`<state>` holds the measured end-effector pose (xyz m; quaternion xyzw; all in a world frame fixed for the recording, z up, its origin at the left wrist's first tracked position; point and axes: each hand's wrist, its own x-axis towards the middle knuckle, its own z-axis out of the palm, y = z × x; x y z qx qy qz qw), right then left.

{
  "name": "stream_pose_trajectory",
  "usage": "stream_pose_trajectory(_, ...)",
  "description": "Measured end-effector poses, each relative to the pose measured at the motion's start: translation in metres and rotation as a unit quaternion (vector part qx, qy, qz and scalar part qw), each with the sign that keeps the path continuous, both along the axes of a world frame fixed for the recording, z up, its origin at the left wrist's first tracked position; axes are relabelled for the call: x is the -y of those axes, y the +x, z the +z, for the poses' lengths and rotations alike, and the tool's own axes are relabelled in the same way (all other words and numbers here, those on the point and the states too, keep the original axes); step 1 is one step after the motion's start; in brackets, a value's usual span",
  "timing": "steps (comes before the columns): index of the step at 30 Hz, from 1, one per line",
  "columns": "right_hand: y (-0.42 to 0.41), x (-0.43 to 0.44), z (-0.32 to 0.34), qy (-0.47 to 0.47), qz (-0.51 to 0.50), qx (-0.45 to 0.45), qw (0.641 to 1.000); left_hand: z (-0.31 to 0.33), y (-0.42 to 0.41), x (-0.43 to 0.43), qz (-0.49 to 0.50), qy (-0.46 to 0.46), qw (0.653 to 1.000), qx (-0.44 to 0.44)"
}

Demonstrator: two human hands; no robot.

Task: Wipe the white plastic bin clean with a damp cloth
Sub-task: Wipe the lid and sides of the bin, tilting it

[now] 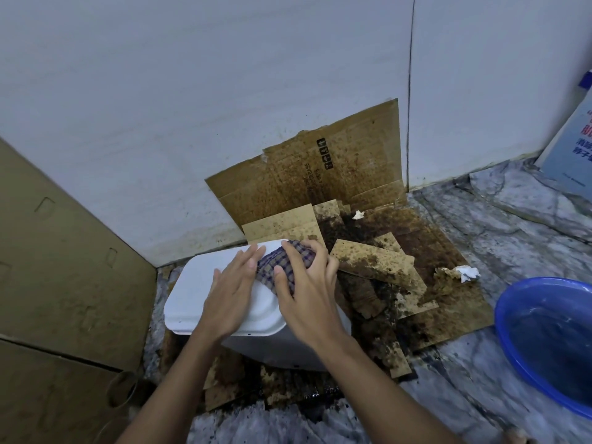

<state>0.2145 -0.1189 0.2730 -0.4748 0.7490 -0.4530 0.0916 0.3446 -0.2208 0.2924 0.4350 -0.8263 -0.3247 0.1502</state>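
The white plastic bin (195,293) stands on stained cardboard near the wall, its flat lid facing up. A checked blue and brown cloth (278,267) lies bunched on the far right part of the lid. My right hand (304,290) grips the cloth with curled fingers and presses it onto the lid. My left hand (232,296) lies flat on the lid with straight fingers, touching the cloth's left edge. Both hands hide part of the lid and cloth.
Dirty flattened cardboard (400,251) covers the floor and leans on the wall behind the bin. A blue basin (551,341) sits at the right on the marble floor. A large cardboard box (57,283) stands to the left. Crumpled white paper (467,272) lies near the basin.
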Motion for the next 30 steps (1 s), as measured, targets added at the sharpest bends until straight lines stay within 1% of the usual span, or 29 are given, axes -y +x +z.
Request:
stream_pose_trajectory(3, -0.001, 0.002, 0.0, -0.008, 0.0, -0.018, 1.0, -0.002, 0.003, 0.006, 0.003, -0.017, 1.0, 0.026)
stream_pose_trajectory(8, -0.015, 0.001, -0.004, -0.028, 0.01, 0.008, 1.0, 0.003, 0.017, 0.019, -0.005, -0.036, 0.998, 0.051)
stream_pose_trajectory(11, -0.018, -0.001, -0.011, -0.029, 0.018, 0.054, 0.998, 0.005, 0.028, 0.026, -0.005, -0.031, 0.999, 0.038)
stream_pose_trajectory(15, -0.013, 0.0, -0.027, -0.002, 0.042, 0.136, 0.99, 0.009, 0.033, 0.028, -0.009, -0.023, 1.0, 0.015)
stream_pose_trajectory(17, -0.007, 0.002, -0.037, 0.01, 0.048, 0.156, 0.987, 0.01, 0.032, 0.028, -0.014, -0.024, 1.0, 0.015)
stream_pose_trajectory(23, 0.012, 0.011, -0.061, 0.047, 0.078, 0.136, 0.987, 0.013, 0.041, 0.03, 0.002, -0.008, 1.0, -0.004)
stream_pose_trajectory(27, 0.022, 0.022, -0.069, 0.071, 0.092, 0.102, 0.988, 0.02, 0.048, 0.03, 0.018, 0.004, 1.0, -0.018)
stream_pose_trajectory(30, 0.028, 0.03, -0.073, 0.065, 0.105, 0.108, 0.986, 0.027, 0.048, 0.031, 0.015, -0.002, 1.0, -0.015)
